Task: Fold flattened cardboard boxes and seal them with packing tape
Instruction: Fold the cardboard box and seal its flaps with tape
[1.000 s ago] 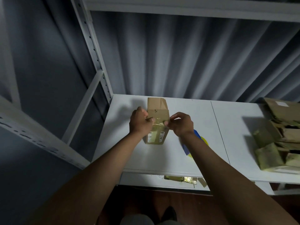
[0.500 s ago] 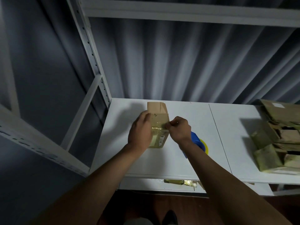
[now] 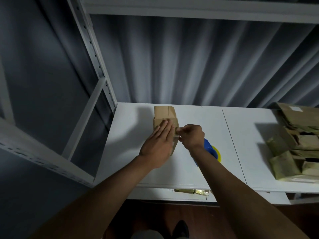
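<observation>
Centrally, small brown cardboard box sits on white shelf surface, toward its left rear, far flap sticking up. Left hand lies flat on the box top, fingers straight and together, pressing down. Right hand just right of the box, thumb and fingers pinching a strip of clear packing tape at the box's right edge. Blue tape dispenser with yellow roll lies on the surface just behind the right wrist, partly hidden. Pile of flattened brown cardboard boxes at far right, well apart.
</observation>
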